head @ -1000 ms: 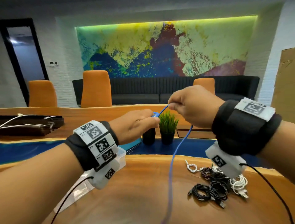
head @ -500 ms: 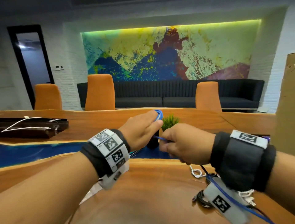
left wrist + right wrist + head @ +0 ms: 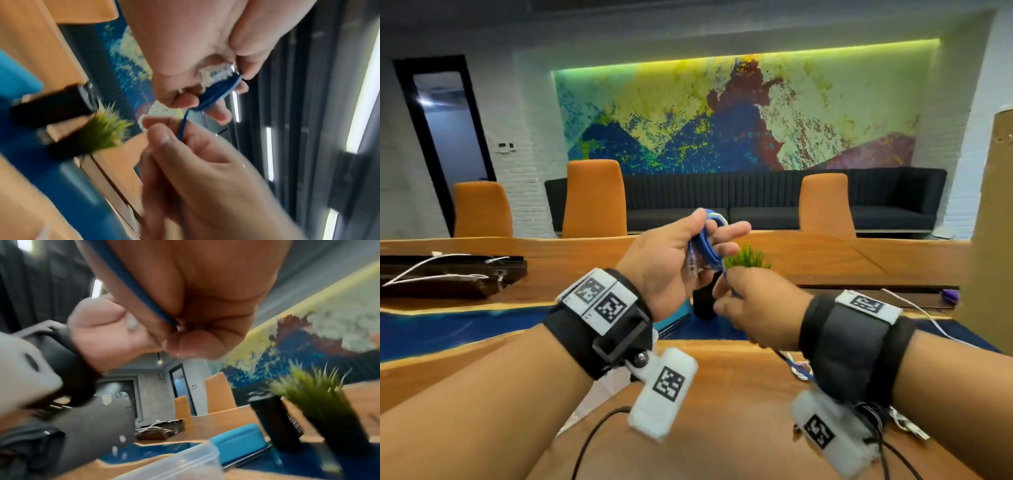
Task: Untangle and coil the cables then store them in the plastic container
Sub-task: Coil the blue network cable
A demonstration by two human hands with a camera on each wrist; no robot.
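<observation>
Blue cable [image 3: 707, 245] half-coiled at frame centre, loops wound round left hand [image 3: 671, 263], fingers curled around them. Right hand [image 3: 756, 308] just below pinches free strand. Risk: loops slip off spread fingers, coil springs open. Plastic container [image 3: 174, 465] lower centre, right-wrist view.

Blue cable [image 3: 704, 247]: thin network lead, several loops gathered into a small flat coil, held up in the air above the table edge, clear plug [image 3: 691, 268] hanging at the coil's lower side. One strand runs down from the coil and trails off below, toward the table. In the left wrist view the loops lie stacked side by side, plug [image 3: 218, 73] tight against them. Other cables [image 3: 873, 413]: black and white, bunched on the table at the near right, largely hidden. Plastic container [image 3: 180, 464]: clear, rectangular, open-topped, on the table at the near left; contents not visible.
</observation>
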